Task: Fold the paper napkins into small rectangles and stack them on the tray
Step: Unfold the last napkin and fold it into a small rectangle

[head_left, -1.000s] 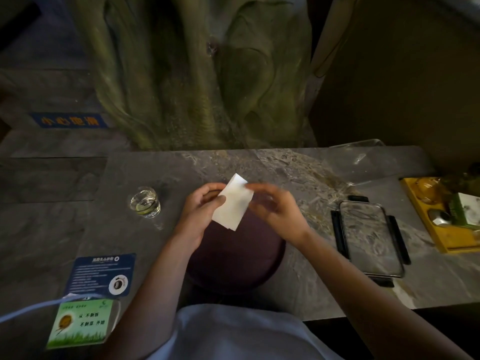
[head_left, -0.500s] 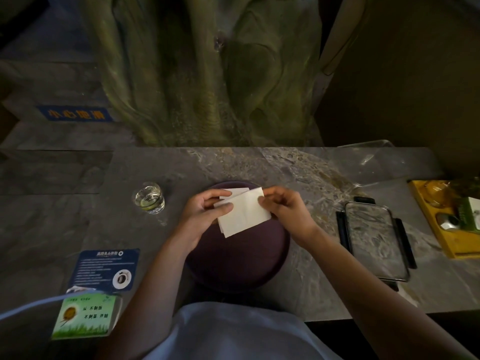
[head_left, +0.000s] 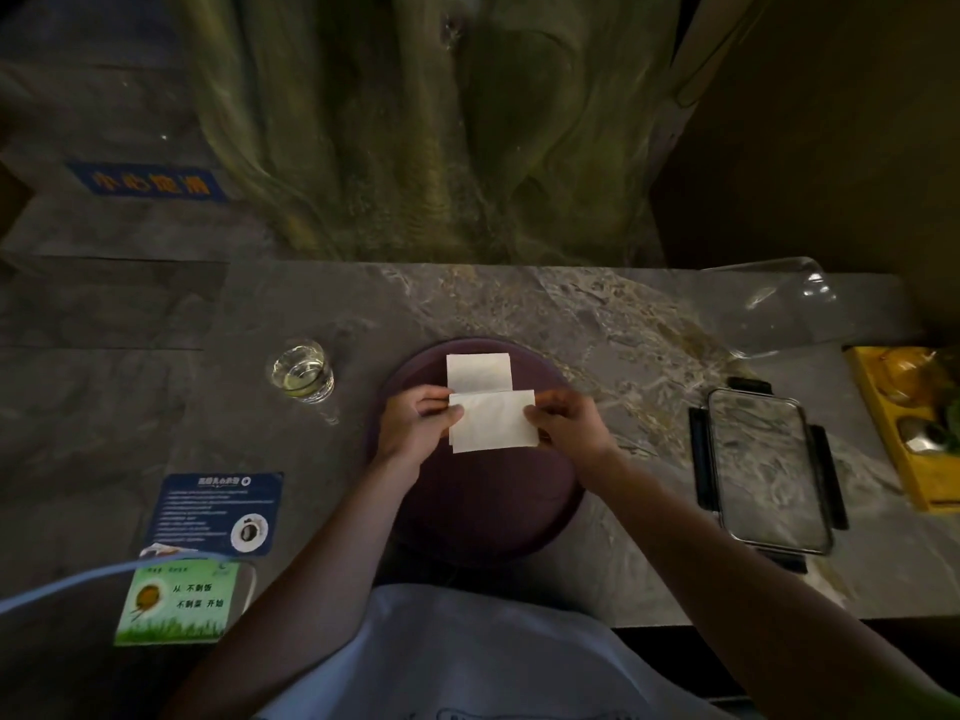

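Stone bench fills most of my view, a marbled grey slab running left to right. On it, at the middle of the near edge, sits the round dark purple tray. Toward the right end I see a clear rectangular dish with black handles, and beyond it, at the right edge, a yellow box. Two printed cards lie at the near left corner, and a small glass of water stands left of the tray, well apart from it.

One folded napkin already lies flat on the far part of the tray. A second napkin, a white rectangle, is held just nearer than it, overlapping its near edge.

My left hand pinches that napkin's left end, thumb on top, fingers narrow. My right hand pinches the right end the same way. I cannot tell whether the paper already rests on the tray or hangs just above it.

I judge this one is about to be laid on the stack. It sits wider and slightly skewed against the one below, so letting go here would leave an untidy pile. Thin paper also springs open if the crease is weak, and a careless release could drag the lower napkin along.
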The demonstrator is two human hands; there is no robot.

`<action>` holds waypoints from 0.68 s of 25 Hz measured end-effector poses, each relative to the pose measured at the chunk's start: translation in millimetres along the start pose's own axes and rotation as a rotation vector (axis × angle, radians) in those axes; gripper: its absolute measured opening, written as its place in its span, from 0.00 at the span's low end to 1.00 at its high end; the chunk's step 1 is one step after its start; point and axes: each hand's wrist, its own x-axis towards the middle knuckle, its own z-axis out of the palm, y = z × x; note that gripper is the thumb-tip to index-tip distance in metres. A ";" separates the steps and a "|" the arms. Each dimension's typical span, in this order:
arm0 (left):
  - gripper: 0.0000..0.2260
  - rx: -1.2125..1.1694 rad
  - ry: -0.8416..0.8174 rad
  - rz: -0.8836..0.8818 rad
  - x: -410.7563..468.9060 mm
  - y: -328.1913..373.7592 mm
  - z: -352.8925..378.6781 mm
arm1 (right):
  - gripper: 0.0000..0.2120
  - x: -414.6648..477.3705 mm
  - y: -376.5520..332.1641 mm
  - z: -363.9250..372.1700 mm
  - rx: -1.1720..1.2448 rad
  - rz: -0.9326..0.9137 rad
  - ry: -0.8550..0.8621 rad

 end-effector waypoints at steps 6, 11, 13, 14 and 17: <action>0.13 0.070 0.029 0.011 25.4 0.3 6.4 | 0.07 24.2 -1.1 2.0 0.016 0.080 -0.005; 0.14 0.164 0.014 -0.177 117.5 -19.2 20.5 | 0.10 120.1 15.7 16.0 -0.091 0.282 0.003; 0.14 0.211 0.015 -0.164 99.9 -14.6 17.4 | 0.10 110.1 13.4 16.1 -0.152 0.260 0.030; 0.13 0.221 0.024 -0.153 105.3 -13.8 19.1 | 0.09 117.1 14.1 16.4 -0.162 0.238 0.036; 0.12 0.222 0.071 -0.109 108.1 -7.1 22.5 | 0.05 121.0 5.7 19.2 -0.206 0.186 0.040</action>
